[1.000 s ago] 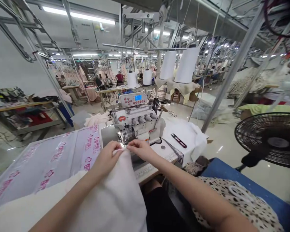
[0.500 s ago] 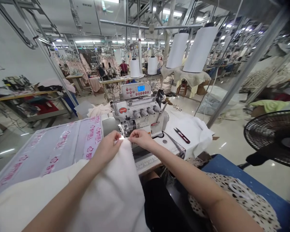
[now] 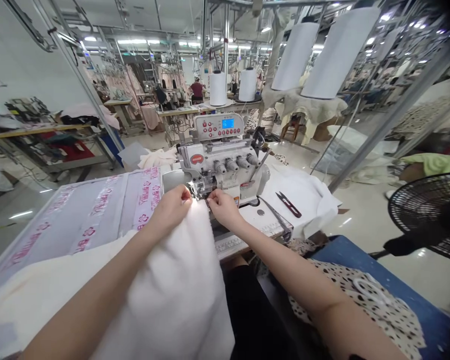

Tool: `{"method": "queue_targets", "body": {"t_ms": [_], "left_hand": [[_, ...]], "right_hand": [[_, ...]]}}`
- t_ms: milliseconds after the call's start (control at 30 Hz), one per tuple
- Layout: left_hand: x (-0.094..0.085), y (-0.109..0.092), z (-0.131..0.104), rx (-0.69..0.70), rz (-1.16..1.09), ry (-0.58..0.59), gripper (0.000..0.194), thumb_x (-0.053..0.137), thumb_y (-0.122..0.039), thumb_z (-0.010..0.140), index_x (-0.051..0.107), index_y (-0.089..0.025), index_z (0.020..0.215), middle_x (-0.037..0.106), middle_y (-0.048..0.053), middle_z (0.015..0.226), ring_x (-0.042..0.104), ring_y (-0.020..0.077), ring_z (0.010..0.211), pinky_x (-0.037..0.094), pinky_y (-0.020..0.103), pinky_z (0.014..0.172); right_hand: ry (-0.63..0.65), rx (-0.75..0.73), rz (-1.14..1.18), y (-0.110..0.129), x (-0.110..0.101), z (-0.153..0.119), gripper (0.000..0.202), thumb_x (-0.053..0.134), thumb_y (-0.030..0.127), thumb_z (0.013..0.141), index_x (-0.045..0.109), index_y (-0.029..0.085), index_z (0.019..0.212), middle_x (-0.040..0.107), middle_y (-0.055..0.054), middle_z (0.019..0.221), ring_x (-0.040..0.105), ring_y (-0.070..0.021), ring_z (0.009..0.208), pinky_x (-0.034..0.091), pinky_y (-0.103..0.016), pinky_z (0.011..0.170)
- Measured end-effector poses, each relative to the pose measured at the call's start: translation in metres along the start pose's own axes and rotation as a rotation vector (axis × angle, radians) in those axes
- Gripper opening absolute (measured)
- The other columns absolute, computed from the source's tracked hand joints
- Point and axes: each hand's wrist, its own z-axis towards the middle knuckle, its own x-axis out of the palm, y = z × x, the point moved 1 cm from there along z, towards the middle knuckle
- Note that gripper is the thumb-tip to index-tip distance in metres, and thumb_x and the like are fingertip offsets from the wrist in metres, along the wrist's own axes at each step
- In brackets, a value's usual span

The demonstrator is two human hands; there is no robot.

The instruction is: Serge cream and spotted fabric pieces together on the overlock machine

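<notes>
White fleecy fabric [image 3: 183, 265] runs from my lap up to the needle area of an overlock sewing machine [image 3: 221, 160]. Its far edge lies at the lit presser foot. My left hand [image 3: 174, 205] pinches the fabric's left side, just left of the foot. On the right edge, close to the machine's front, my right hand [image 3: 223, 206] is closed with thumb and fingers together on the cloth. The fingertips partly hide the edge. A display panel [image 3: 219, 126] glows blue on top of the machine.
Thread snips [image 3: 288, 204] lie on the table right of the machine. Big thread cones [image 3: 296, 57] stand behind it. A black fan [image 3: 431, 215] is at right, above a blue surface [image 3: 345, 250] with spotted fabric [image 3: 367, 295]. Printed plastic sheeting [image 3: 108, 210] covers the left table.
Both hands have moved the fabric's edge forward to the presser foot. My right hand is a little farther from the left one. The camera view has shifted slightly.
</notes>
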Motion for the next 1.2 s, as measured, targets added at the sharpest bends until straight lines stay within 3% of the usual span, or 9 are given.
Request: {"method": "queue_targets", "body": {"t_ms": [100,267,367,667,833,933,1033,1100,1200], "left_hand": [[-0.001,-0.001,-0.004,0.008,-0.004,0.002,0.004,0.046,-0.02,0.072,0.048,-0.019,0.074,0.056,-0.002,0.074,0.051,0.0164,0.07,0.035,0.028,0.062],[-0.001,-0.002,-0.008,0.047,-0.014,0.02,0.006,0.045,-0.024,0.075,0.049,-0.019,0.077,0.056,-0.002,0.077,0.051,0.0162,0.072,0.036,0.028,0.064],[0.001,-0.001,-0.002,0.034,-0.011,0.026,0.006,0.046,-0.023,0.074,0.049,-0.019,0.078,0.057,-0.002,0.077,0.052,0.0163,0.074,0.036,0.028,0.066],[0.004,0.003,0.018,-0.053,0.057,0.019,0.003,0.049,-0.02,0.07,0.051,-0.018,0.071,0.058,0.0,0.071,0.052,0.018,0.068,0.035,0.029,0.062],[-0.003,0.004,0.011,-0.058,0.076,0.074,0.008,0.049,-0.027,0.074,0.054,-0.02,0.077,0.059,-0.001,0.077,0.054,0.0183,0.073,0.039,0.03,0.064],[-0.005,-0.001,-0.009,0.15,0.159,-0.05,0.014,0.046,-0.028,0.08,0.055,-0.019,0.086,0.056,0.004,0.092,0.053,0.0206,0.09,0.041,0.032,0.076],[-0.001,-0.007,-0.032,0.451,0.235,-0.197,0.019,0.043,-0.026,0.086,0.055,-0.016,0.094,0.053,0.007,0.101,0.049,0.0211,0.099,0.04,0.034,0.086],[0.003,-0.007,-0.041,0.512,0.225,-0.158,0.019,0.044,-0.027,0.087,0.056,-0.018,0.096,0.054,0.006,0.1,0.05,0.0201,0.095,0.041,0.033,0.084],[0.005,-0.003,-0.043,0.471,0.196,-0.077,0.02,0.045,-0.031,0.087,0.058,-0.021,0.098,0.056,0.004,0.103,0.05,0.0203,0.097,0.041,0.035,0.085]], "right_hand": [[-0.057,-0.095,-0.033,0.0,-0.005,-0.014,0.008,0.046,0.02,0.081,0.051,0.017,0.077,0.051,0.001,0.061,0.046,-0.013,0.056,0.033,-0.024,0.055],[-0.115,-0.735,-0.181,-0.003,-0.011,-0.039,0.02,0.043,0.018,0.085,0.057,0.014,0.099,0.06,-0.01,0.105,0.051,-0.0192,0.092,0.042,-0.032,0.081],[-0.079,-0.827,-0.27,-0.008,-0.01,-0.041,0.027,0.045,0.016,0.085,0.055,0.013,0.109,0.059,-0.01,0.114,0.049,-0.0202,0.096,0.042,-0.036,0.087],[-0.103,-0.738,-0.263,-0.01,-0.007,-0.035,0.026,0.045,0.019,0.085,0.055,0.011,0.109,0.058,-0.013,0.112,0.047,-0.0222,0.102,0.04,-0.039,0.091],[-0.069,-0.389,0.169,-0.022,-0.006,-0.06,0.019,0.048,0.022,0.085,0.051,0.015,0.102,0.054,-0.011,0.107,0.049,-0.0191,0.1,0.042,-0.034,0.086],[0.2,-0.129,0.414,-0.028,-0.001,-0.079,0.014,0.053,0.031,0.083,0.052,0.016,0.085,0.053,-0.003,0.082,0.051,-0.0132,0.075,0.043,-0.025,0.067],[0.362,-0.087,0.499,-0.027,0.0,-0.092,0.024,0.056,0.034,0.08,0.049,0.015,0.069,0.043,0.002,0.068,0.042,-0.0097,0.064,0.035,-0.021,0.057],[0.383,-0.124,0.497,-0.024,-0.002,-0.096,0.029,0.057,0.035,0.08,0.046,0.015,0.062,0.039,0.002,0.064,0.039,-0.0092,0.062,0.032,-0.021,0.056],[0.439,-0.126,0.528,-0.018,-0.01,-0.098,0.033,0.058,0.037,0.08,0.046,0.014,0.058,0.039,0.002,0.063,0.038,-0.0087,0.06,0.031,-0.022,0.054]]}}
